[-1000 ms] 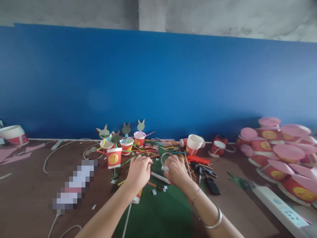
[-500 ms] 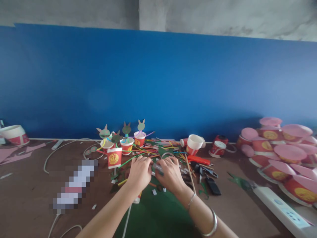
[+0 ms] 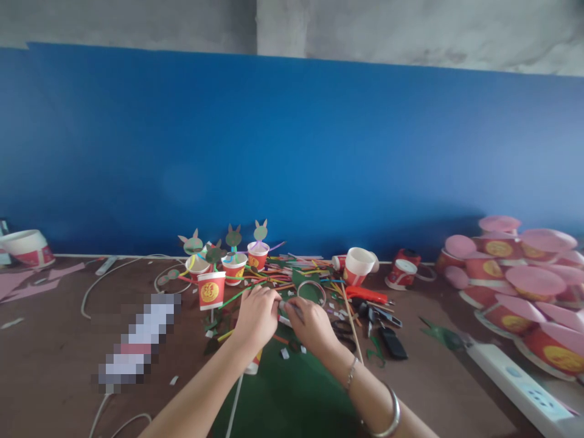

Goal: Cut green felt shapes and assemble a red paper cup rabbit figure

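Note:
My left hand (image 3: pixel 258 313) is closed, its fingers curled over a red and white paper cup (image 3: pixel 253 365) that shows only below the palm. From the cup's lower end a white stick (image 3: pixel 234 404) runs toward me. Close on its right, my right hand (image 3: pixel 311 322) is closed too, thumb and fingers pinched together beside the left fingertips. A small greyish piece shows at its fingertips, too blurred to name. Both hands are over a green sheet (image 3: pixel 301 395). Just beyond the right hand lies a pale ring (image 3: pixel 312 293), and black scissors (image 3: pixel 344 333) are partly hidden by that hand.
Paper-cup figures with eared heads, one a front cup (image 3: pixel 211 291), stand left of centre. Colourful sticks (image 3: pixel 296 266) lie behind. An orange-red tool (image 3: pixel 367 295) and a black object (image 3: pixel 392 343) lie right. Pink-topped cups (image 3: pixel 533 280) and a power strip (image 3: pixel 515 383) are farther right.
My right hand has drawn slightly down and its fingers sit lower, uncovering the pale ring and the scissors. The left hand has stayed nearly still.

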Demonstrator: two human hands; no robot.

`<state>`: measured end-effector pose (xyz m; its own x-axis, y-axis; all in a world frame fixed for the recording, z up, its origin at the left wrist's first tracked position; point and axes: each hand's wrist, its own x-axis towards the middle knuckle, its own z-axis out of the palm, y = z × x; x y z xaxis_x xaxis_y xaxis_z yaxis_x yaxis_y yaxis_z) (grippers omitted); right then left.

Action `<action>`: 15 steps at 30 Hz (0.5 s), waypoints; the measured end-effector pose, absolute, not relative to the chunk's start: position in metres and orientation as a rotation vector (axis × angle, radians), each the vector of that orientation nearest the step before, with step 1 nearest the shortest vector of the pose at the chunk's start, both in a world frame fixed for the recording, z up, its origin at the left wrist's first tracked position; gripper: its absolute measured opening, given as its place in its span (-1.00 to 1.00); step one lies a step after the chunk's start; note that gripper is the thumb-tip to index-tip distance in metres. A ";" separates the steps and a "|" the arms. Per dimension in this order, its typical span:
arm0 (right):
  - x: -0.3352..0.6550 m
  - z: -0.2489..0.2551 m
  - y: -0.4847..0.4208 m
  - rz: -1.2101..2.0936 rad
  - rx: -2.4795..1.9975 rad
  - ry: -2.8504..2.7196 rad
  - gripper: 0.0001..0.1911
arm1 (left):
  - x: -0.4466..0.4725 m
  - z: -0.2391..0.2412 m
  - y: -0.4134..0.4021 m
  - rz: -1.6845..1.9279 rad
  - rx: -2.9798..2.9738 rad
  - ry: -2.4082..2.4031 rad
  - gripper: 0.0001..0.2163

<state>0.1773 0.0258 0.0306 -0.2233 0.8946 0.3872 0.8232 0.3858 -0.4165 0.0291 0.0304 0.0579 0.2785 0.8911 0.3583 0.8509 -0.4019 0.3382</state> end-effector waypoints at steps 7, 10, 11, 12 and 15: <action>0.186 0.027 0.029 -0.179 -1.604 -2.105 -0.91 | 0.024 0.059 0.033 0.737 2.473 1.671 -0.76; 0.184 0.030 0.027 -0.203 -1.572 -2.086 -0.89 | 0.024 0.060 0.032 0.700 2.511 1.633 -0.73; 0.182 0.031 0.027 -0.166 -1.526 -2.084 -0.87 | 0.025 0.061 0.032 0.685 2.528 1.619 -0.74; 0.180 0.032 0.026 -0.114 -1.469 -2.081 -0.85 | 0.026 0.061 0.031 0.669 2.546 1.609 -0.76; 0.175 0.032 0.024 0.041 -1.317 -2.048 -0.82 | 0.029 0.060 0.031 0.657 2.570 1.597 -0.80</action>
